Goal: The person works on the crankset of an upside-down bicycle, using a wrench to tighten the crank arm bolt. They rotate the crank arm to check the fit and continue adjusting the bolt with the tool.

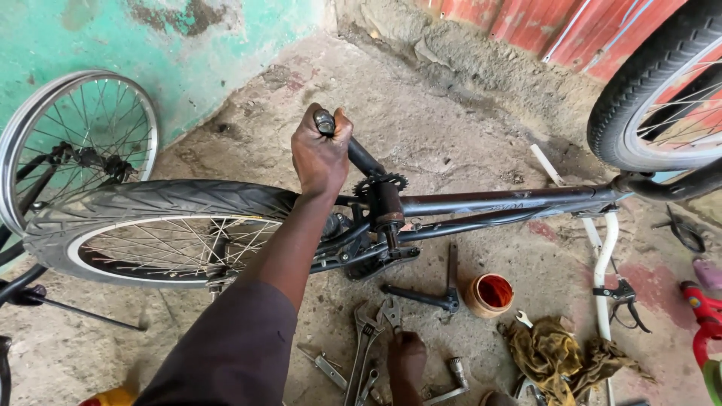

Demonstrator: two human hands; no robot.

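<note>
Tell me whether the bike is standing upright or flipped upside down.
Upside down. The bicycle frame runs level with both tyres raised, the rear wheel off the ground, and the left hand holds the crank arm pointing upward.

A black steel bicycle frame (481,201) lies across the concrete floor (451,113), its spoked rear wheel (162,225) to the left. Before it lie grey metal wrenches (365,342), with a small orange plastic cup (489,295) and what seems a crumpled mustard rag (553,353) to their right.
</note>
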